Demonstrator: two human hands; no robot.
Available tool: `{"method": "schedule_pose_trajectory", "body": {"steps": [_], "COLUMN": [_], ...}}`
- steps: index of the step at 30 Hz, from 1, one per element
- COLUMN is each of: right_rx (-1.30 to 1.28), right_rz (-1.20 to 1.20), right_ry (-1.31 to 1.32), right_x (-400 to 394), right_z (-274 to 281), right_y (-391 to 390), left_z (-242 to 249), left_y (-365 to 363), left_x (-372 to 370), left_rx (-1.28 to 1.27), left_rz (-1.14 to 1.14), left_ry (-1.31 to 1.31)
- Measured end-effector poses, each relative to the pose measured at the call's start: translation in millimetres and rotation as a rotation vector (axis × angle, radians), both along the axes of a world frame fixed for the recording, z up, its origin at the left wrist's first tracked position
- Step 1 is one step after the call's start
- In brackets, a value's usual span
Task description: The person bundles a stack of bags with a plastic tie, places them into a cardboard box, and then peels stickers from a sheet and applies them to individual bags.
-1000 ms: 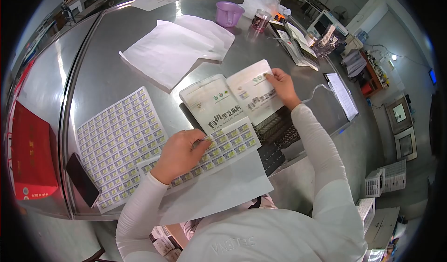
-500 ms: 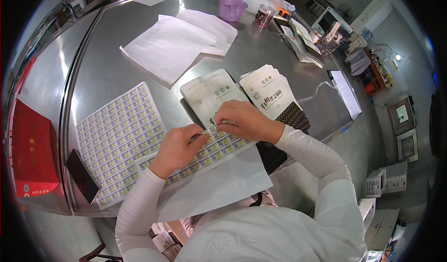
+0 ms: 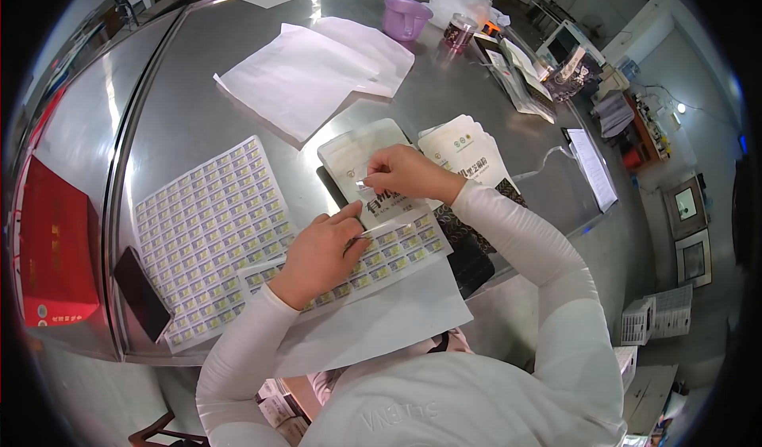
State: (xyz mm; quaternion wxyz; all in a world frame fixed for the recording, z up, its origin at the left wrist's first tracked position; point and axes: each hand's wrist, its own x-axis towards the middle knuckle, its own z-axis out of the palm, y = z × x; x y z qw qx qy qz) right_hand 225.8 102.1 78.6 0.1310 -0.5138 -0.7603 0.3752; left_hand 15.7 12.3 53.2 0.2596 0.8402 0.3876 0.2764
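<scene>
My right hand (image 3: 401,175) is closed in a pinch on a small sticker (image 3: 363,184), just over the front of a white printed pouch (image 3: 349,149). My left hand (image 3: 324,256) lies across a sheet of small yellow-and-grey stickers (image 3: 389,254), its fingers curled and a fingertip at the pouch's lower edge. Near its thumb shows a thin, shiny thing (image 3: 355,241), too small to make out. Right of the pouch, a fanned stack of similar pouches (image 3: 468,147) is partly behind my right forearm.
A larger sticker sheet (image 3: 210,233) lies to the left, beside a black phone-like object (image 3: 141,292) and a red bag (image 3: 55,248). Farther back are white paper (image 3: 298,78), a purple tub (image 3: 406,18) and a jar (image 3: 459,31). A clipboard (image 3: 591,169) lies at the right edge.
My right hand has moved from the sticker sheet up over the pouch, with a small sticker in its fingers. My left hand has shifted slightly right and down on the sheet.
</scene>
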Motion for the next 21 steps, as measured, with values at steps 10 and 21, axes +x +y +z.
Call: {"method": "schedule_pose_trajectory", "body": {"steps": [10,21], "right_rx": [-0.043,0.183], "right_rz": [0.097,-0.068], "right_ry": [-0.218,-0.392], "right_x": [-11.1,-15.5], "right_z": [2.3,8.7], "right_y": [15.1,-1.5], "left_z": [-4.0,-7.9], "left_y": [0.1,-0.4], "left_x": [0.6,2.1], "left_rx": [-0.037,-0.082], "left_rz": [0.003,0.012], "left_ry": [-0.017,-0.027]}}
